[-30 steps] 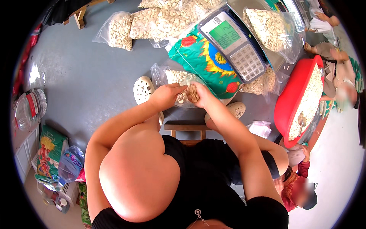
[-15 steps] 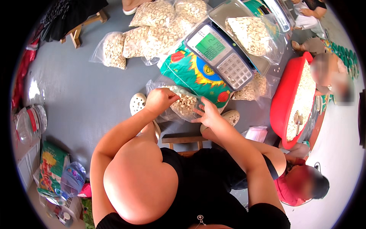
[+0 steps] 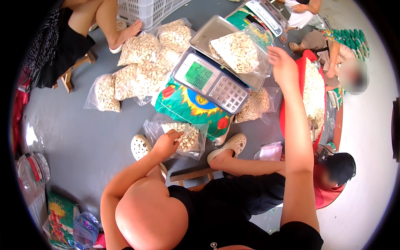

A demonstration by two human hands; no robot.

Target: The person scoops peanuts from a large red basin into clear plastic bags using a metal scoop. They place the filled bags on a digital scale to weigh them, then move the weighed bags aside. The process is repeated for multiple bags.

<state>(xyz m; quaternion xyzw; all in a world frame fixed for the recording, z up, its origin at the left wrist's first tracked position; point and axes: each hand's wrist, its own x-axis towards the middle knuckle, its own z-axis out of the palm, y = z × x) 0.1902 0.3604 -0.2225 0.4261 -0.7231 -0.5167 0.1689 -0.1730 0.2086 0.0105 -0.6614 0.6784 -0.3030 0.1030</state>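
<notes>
Apparently for weighing, a clear plastic bag of pale seeds (image 3: 236, 52) is being carried by a grey scale (image 3: 210, 81) at one o'clock, right hand (image 3: 284, 66) being held spread alongside; at seven, a second bag (image 3: 191, 139) is perhaps being steadied, left hand (image 3: 165, 143) grip unclear.

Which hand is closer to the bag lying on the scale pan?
Right. The right hand is beside the bag on the scale; the left hand is farther away, at a second bag between the clogs.
</notes>
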